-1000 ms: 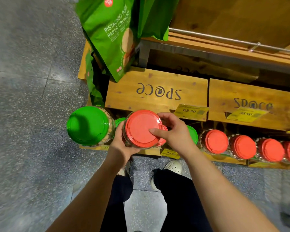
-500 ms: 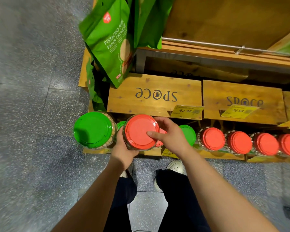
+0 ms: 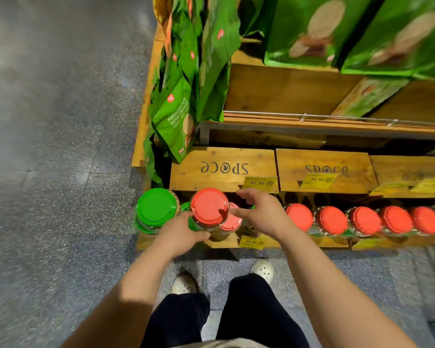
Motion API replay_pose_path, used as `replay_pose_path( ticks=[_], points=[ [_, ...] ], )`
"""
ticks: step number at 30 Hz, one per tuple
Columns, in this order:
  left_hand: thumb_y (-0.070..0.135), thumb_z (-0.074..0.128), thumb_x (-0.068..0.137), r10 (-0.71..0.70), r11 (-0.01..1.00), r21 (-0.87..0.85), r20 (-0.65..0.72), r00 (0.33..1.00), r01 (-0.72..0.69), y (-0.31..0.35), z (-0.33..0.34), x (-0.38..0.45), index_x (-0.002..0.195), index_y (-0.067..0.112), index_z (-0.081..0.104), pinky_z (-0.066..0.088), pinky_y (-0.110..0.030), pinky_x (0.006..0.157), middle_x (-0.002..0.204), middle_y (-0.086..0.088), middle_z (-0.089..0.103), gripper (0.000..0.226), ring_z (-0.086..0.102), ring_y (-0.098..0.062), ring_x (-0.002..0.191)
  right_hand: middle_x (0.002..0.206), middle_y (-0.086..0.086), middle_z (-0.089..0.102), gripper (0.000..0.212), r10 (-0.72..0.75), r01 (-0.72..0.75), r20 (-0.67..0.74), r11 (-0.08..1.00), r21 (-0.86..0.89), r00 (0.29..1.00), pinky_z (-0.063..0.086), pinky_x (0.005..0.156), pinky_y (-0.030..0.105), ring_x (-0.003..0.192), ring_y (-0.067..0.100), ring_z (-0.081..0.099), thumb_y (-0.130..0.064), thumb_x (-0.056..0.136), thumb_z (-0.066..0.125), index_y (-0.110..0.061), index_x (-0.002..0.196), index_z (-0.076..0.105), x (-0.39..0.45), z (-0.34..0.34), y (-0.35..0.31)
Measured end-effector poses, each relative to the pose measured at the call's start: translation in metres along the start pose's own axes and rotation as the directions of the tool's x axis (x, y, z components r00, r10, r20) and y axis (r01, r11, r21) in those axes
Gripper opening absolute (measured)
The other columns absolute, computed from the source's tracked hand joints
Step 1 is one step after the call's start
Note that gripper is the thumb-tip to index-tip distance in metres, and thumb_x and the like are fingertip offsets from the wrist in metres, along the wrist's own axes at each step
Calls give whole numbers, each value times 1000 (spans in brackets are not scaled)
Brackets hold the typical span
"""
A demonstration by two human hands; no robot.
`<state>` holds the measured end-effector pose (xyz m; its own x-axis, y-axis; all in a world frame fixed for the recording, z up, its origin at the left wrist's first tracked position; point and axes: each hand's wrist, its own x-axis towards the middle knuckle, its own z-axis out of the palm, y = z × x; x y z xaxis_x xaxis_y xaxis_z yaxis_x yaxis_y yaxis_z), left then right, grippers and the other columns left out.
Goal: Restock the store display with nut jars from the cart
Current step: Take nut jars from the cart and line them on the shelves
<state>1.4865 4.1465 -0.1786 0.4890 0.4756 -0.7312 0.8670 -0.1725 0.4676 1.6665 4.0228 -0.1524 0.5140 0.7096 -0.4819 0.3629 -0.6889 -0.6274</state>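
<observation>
red lid (image 3: pixel 209 207) under my grip showing smooth, slightly glossy plastic | jar wall (image 3: pixel 217 234) looking clear and shiny | crates (image 3: pixel 224 169) and shelf (image 3: pixel 286 94) showing matt, grainy wood | rail (image 3: pixel 337 117) gleaming as bare metal | snack bags (image 3: pixel 178 119) shining as glossy film | floor (image 3: pixel 60 146) showing speckled, polished stone

Head camera looks steeply down — close over low shelf (image 3: pixel 236 243).
</observation>
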Motion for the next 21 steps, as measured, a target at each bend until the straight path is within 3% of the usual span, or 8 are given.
replay_pose_path(
  ticks=[6,9,12,16,21],
  points=[
    [55,77,83,203,959,207,-14,979,-195,50,-20,-48,151,23,44,46,-37,106,146,-7,57,82,56,-26,129,142,-8,60,63,14,-18,-61,998,-61,998,44,104,31,128,13,55,-40,85,80,-30,142,56,-66,-40,-7],
    [54,74,86,260,923,279,62,964,-267,81,-17,-67,150,23,45,47,-34,103,141,-5,60,76,57,-24,127,141,-6,61,64,50,-56,-84,996,-67,995,48,107,38,126,14,57,-37,85,81,-30,142,55,-98,-62,1],
    [50,73,88,315,880,337,111,943,-334,117,-4,-90,153,23,42,47,-36,104,147,-5,55,77,55,-24,129,139,-5,62,66,81,-95,-140,991,-97,987,50,104,37,124,15,60,-36,82,84,-29,142,56,-132,-84,16],
    [50,73,89,446,773,460,94,890,-436,162,26,-125,153,24,41,44,-35,106,152,-3,51,76,52,-24,134,131,-6,67,66,94,-124,-198,981,-148,976,51,98,32,115,13,63,-44,76,86,-31,135,61,-181,-114,47],
    [56,69,90,555,640,582,101,825,-502,227,78,-175,148,30,48,47,-39,105,148,-2,54,67,52,-25,132,135,-7,64,67,119,-187,-280,955,-232,953,51,97,35,117,16,62,-49,76,83,-33,136,59,-252,-159,99]
  ],
)
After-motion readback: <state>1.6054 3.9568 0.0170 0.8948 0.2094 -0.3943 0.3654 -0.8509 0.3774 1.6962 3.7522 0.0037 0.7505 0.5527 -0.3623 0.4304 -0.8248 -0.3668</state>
